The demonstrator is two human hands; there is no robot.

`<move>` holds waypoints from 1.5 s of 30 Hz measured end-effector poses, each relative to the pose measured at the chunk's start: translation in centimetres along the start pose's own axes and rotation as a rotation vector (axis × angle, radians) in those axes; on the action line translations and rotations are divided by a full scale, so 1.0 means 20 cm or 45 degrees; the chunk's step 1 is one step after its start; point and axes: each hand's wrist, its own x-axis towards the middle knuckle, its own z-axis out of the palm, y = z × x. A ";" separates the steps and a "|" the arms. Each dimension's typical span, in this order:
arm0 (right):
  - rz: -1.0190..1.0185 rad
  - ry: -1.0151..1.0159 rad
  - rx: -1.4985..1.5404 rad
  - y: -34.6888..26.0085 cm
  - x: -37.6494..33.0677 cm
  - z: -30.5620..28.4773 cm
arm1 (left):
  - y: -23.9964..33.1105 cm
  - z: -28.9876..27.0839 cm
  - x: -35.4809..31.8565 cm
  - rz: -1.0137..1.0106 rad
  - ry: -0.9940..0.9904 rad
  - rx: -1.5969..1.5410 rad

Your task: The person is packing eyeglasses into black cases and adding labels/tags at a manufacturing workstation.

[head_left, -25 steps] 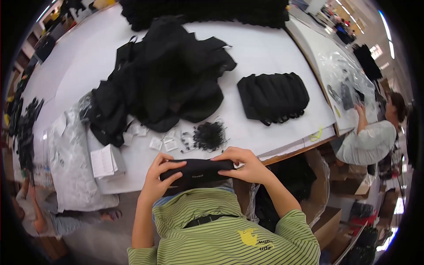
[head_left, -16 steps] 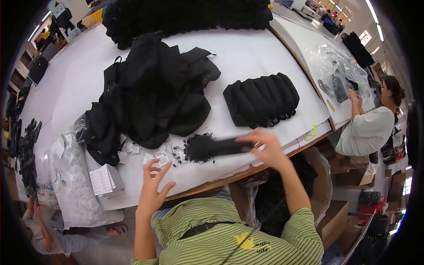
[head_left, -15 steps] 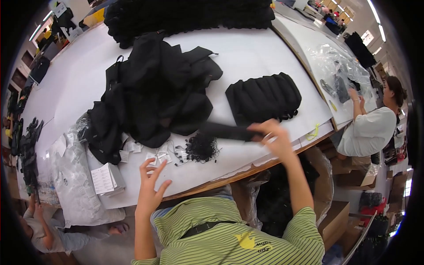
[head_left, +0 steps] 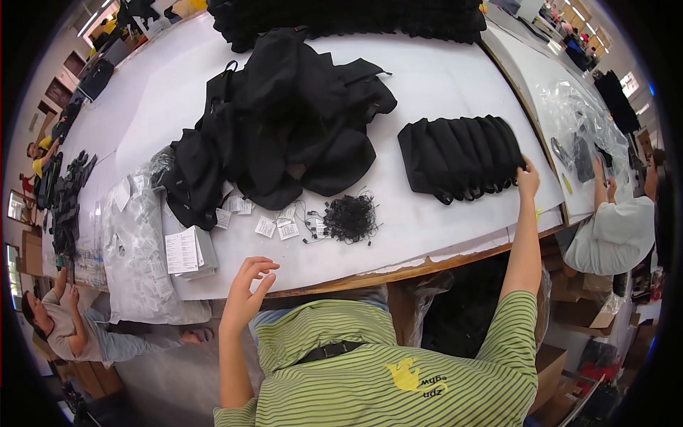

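A neat row of folded black fabric pieces (head_left: 462,158) lies on the white table, overlapping one another. My right hand (head_left: 527,179) is at the right end of this row, its fingers closed on the edge of the last black fabric piece. My left hand (head_left: 249,288) hovers over the table's front edge, holding nothing, its thumb and loosely bent fingers apart. Beyond it, small white tags (head_left: 287,222) and a tangled heap of thin black cords (head_left: 351,218) lie on the table. A large loose pile of black fabric pieces (head_left: 292,128) spreads behind them.
A stack of white printed cards (head_left: 191,252) stands at the left, beside a clear plastic bag (head_left: 135,256) of white tags. More black goods (head_left: 348,18) are heaped at the far edge. One person (head_left: 612,231) works at the right, another (head_left: 75,324) at the left. Cardboard boxes (head_left: 546,363) stand below.
My right hand has carried a black fabric piece from beside the cords to the row's right end. My left hand stays near the front edge, fingers more bent. The view has shifted.
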 end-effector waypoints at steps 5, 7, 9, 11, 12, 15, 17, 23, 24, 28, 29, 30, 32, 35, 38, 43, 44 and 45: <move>0.159 -0.330 0.554 0.12 0.08 -0.01 | -0.13 -0.05 -0.02 0.054 0.265 -0.022; -0.143 0.291 -0.151 -0.01 -0.06 0.00 | -0.13 -0.07 -0.01 0.096 0.492 0.147; -0.187 0.561 0.013 -0.29 -0.27 -0.05 | -0.17 -0.10 0.02 0.172 0.852 0.520; -0.385 0.292 0.459 -0.67 -0.60 -0.09 | -0.25 -0.14 0.08 0.163 1.028 0.725; -0.459 0.054 0.631 -0.81 -0.77 -0.09 | -0.28 -0.17 0.10 0.059 1.121 0.864; -0.628 -0.635 0.668 -1.17 -1.28 -0.07 | -0.51 -0.32 0.07 -0.079 1.121 1.057; -0.759 -0.874 0.566 -1.28 -1.45 -0.05 | -0.57 -0.36 0.07 -0.105 1.023 1.096; -0.453 -0.560 0.505 -1.33 -1.39 0.25 | -0.43 -0.36 0.09 -0.068 0.929 0.890; -0.502 -0.504 0.443 -1.36 -1.37 0.29 | -0.40 -0.37 0.08 -0.125 0.901 0.779; -0.520 -0.731 0.164 -1.43 -1.30 0.36 | -0.39 -0.43 0.06 -0.105 0.872 0.557; -0.560 -0.743 0.164 -1.42 -1.32 0.37 | -0.38 -0.46 0.05 -0.102 0.895 0.546; -0.586 -0.733 0.166 -1.43 -1.32 0.37 | -0.35 -0.48 0.05 -0.228 0.849 0.443; -0.664 -0.690 0.077 -1.43 -1.35 0.36 | -0.34 -0.51 0.05 -0.346 0.809 0.329; -0.725 -0.619 0.116 -1.41 -1.38 0.36 | -0.32 -0.54 0.05 -0.292 0.834 0.372; -0.683 -0.609 0.296 -1.43 -1.33 0.36 | -0.19 -0.42 0.06 0.203 1.150 0.614; -0.354 -0.665 1.405 -1.70 -1.24 0.06 | -0.12 -0.12 -0.05 0.347 0.698 0.678; -0.351 -0.713 1.529 -1.77 -1.23 -0.01 | -0.17 -0.06 -0.08 0.106 0.487 0.458; -0.350 -0.740 1.577 -1.79 -1.20 -0.05 | -0.18 -0.04 -0.07 -0.125 0.265 0.234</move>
